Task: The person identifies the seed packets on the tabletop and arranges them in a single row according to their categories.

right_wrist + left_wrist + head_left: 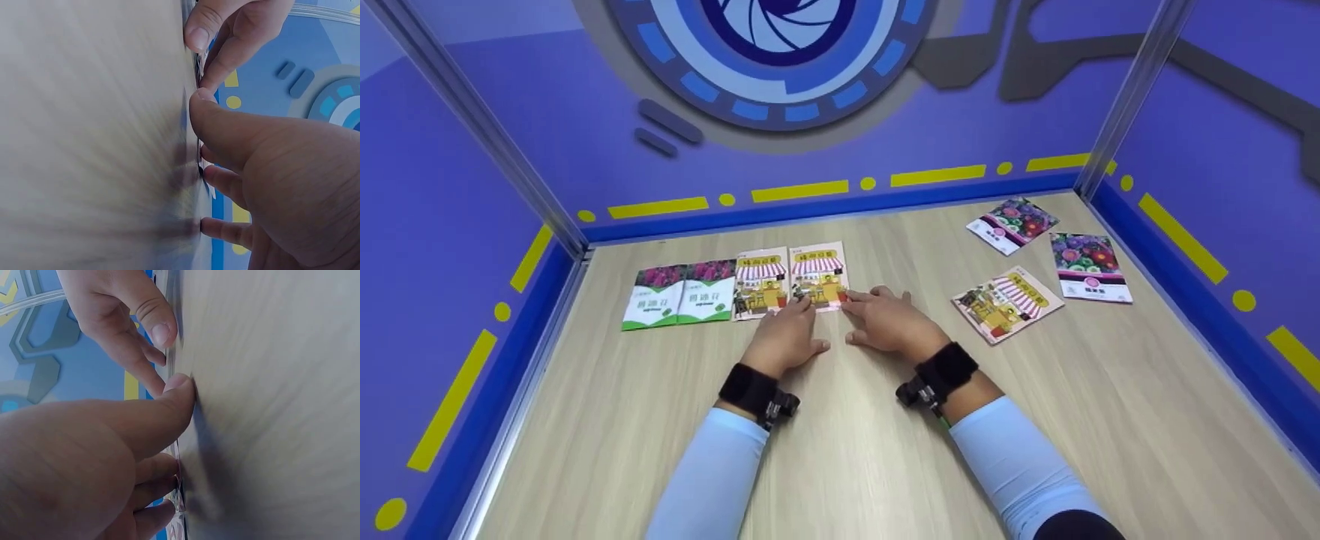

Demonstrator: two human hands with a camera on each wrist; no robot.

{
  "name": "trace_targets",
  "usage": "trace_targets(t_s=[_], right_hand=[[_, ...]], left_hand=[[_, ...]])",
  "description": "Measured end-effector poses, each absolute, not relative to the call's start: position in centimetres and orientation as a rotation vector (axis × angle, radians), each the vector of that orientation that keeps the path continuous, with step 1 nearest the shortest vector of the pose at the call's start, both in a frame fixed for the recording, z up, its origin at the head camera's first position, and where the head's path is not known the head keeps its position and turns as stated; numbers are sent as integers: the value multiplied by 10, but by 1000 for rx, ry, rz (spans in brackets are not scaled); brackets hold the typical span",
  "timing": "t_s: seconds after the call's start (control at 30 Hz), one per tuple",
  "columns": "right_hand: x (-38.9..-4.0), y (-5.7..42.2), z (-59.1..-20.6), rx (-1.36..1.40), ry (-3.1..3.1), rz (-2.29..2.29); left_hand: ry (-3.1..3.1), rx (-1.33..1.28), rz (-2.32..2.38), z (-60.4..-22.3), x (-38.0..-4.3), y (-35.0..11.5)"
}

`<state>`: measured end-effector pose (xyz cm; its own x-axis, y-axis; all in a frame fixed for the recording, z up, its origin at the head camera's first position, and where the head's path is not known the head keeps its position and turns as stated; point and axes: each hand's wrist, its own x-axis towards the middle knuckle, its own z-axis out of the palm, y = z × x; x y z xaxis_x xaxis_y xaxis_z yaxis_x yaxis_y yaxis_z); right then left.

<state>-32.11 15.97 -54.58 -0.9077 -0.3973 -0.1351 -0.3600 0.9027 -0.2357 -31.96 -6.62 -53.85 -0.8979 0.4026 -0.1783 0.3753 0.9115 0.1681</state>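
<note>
Four flat packets, or rather several, lie side by side in a row: a white-green flower packet [651,298], a second white-green packet [706,291], a pink packet with a striped awning [760,277] and another awning packet [818,271] at the row's right end. My left hand [784,339] rests its fingertips at the lower edges of the two awning packets. At the right-end packet's lower right side, my right hand [894,324] touches with extended fingers. Both thumbs point inward near the tabletop, apart from each other; in the left wrist view the left thumb [169,402] is close to the wood.
On the right lie a tilted awning packet [1009,304] and two dark flower packets, one farther back [1011,225] and one near the right wall [1090,266]. Blue-purple panels [585,150] enclose the wooden table [855,450] at the back and sides.
</note>
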Motion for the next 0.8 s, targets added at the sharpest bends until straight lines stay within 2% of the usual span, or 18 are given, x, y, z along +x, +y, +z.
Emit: trace_targets(t_s=[0.8], right_hand=[[-322,158,-546,-575,2894,-313]], left_hand=[[2880,613,178,-536,-320,-68]])
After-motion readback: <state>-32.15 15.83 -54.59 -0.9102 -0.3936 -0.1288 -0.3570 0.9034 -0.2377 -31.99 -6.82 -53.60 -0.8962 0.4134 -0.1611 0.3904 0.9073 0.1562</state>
